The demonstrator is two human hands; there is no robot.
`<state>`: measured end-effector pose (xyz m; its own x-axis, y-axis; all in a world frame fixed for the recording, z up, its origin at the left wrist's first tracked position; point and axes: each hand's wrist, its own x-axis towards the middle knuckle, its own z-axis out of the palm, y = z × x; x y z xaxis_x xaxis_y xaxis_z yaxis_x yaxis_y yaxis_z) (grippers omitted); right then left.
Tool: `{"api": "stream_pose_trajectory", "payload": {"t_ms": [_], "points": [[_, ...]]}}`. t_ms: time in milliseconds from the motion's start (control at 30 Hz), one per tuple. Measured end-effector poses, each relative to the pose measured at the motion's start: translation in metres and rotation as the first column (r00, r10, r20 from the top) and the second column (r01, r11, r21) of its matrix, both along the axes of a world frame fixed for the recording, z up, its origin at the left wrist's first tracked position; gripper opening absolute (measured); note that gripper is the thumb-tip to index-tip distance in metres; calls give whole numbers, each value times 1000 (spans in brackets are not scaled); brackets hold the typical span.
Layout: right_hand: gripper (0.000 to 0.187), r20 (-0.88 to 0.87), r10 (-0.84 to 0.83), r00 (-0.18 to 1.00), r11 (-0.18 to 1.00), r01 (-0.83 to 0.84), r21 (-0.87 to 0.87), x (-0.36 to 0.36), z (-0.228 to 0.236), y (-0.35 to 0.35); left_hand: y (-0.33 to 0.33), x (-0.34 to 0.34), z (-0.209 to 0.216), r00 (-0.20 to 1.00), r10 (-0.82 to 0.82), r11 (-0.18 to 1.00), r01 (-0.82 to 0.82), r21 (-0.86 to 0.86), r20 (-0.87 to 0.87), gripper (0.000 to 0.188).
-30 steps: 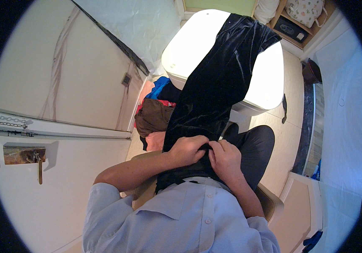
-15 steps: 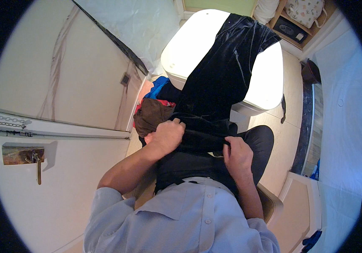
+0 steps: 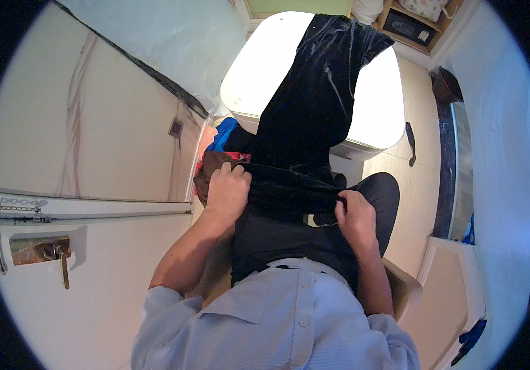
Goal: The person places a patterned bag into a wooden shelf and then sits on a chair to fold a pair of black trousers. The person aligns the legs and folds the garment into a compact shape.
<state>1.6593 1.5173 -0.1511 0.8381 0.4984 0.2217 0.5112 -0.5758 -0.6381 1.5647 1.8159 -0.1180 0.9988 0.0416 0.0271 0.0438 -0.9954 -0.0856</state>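
Observation:
A black velvet garment [image 3: 311, 92] hangs from the top of a white table [image 3: 262, 61] down toward my lap; its exact kind is not clear. Its near end stretches sideways between my hands above my thighs. At its left corner, my left hand [image 3: 229, 190] is closed on the cloth, fingers bent over the edge. My right hand [image 3: 356, 216] pinches the right corner, thumb and fingers together, near my right knee. Just beyond my left hand lies a heap of clothes, with a brown cloth [image 3: 206, 169], a red one [image 3: 236, 156] and a blue one [image 3: 221, 134].
A white door [image 3: 92, 308] with a handle and chain stands at my left. Shelving [image 3: 440, 28] with a black box [image 3: 410, 28] is at the far right. A dark strap [image 3: 411, 143] lies on the floor right of the table. Plastic sheeting [image 3: 502, 179] hangs at the right.
My hands are farther apart, and the near end of the velvet is pulled straighter between them. The right hand has moved rightward and slightly up. The whole view has shifted a little.

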Motion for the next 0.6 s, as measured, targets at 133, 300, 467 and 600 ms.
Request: {"api": "stream_pose_trajectory", "payload": {"t_ms": [133,300,467,600], "points": [[16,-17,-15,1000,999,14,-33,6,-6,-5,3,4,3,998,-18,999,21,-46,63,9],[22,-141,-25,990,994,9,-113,12,-2,-5,4,7,16,996,-15,990,27,-137,94,25],[18,-48,20,999,994,-25,-102,15,-4,-6,2,11,25,995,-9,987,24,-156,95,45],[19,-48,45,998,991,-51,-121,17,-3,-5,-7,16,34,999,10,984,-1,-179,52,59]]}}
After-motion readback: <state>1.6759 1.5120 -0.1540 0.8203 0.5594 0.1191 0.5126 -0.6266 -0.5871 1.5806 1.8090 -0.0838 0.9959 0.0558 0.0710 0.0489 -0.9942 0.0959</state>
